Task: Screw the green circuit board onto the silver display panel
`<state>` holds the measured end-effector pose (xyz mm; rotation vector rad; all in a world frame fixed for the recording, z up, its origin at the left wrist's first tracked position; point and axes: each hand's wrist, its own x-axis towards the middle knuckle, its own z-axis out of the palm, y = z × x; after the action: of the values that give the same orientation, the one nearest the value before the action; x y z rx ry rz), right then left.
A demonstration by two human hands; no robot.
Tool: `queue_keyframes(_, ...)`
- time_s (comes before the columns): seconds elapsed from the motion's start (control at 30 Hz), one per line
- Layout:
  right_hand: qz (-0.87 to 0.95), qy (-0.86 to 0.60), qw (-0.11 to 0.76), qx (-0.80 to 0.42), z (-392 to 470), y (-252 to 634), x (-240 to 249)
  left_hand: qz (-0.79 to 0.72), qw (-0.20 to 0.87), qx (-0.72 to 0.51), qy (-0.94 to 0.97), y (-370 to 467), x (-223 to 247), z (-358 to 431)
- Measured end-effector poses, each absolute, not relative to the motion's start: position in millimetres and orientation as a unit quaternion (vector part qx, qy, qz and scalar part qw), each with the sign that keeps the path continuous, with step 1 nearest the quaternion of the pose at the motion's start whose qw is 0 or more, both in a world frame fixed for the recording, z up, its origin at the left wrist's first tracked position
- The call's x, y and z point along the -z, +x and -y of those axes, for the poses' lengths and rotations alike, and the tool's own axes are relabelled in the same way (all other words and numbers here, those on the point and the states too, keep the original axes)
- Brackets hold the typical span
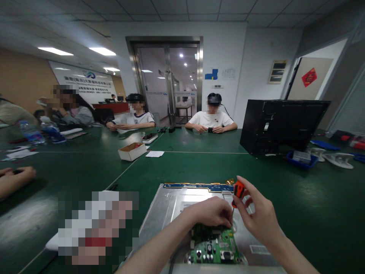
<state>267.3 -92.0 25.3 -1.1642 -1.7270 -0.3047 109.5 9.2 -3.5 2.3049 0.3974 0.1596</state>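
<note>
My right hand (258, 211) grips the orange and black handle of a screwdriver (238, 189), which points down with its shaft near my left fingertips. My left hand (212, 211) is closed by the shaft, at the upper edge of a green circuit board (213, 249); whether it pinches the shaft or a small part is hidden. The board lies on a silver metal panel (167, 207). Along the panel's far edge runs a narrow blue circuit strip (196, 186). A dark cable lies left of the green board.
A small open box (132, 151) and a white paper (154, 154) lie farther back on the green table (182, 167). A black monitor (282, 125) and a blue tray (302, 159) stand at right. Several people sit around the table; another person's hand (19, 177) rests at left.
</note>
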Motion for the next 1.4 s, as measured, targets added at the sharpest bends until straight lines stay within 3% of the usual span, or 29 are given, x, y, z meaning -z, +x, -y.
queue_keyframes(1.4, 0.698, -0.487, 0.493, 0.180, 89.1, 266.7, -21.8, -0.169, 0.453, -0.064, 0.873, 107.1, 3.2, -10.4)
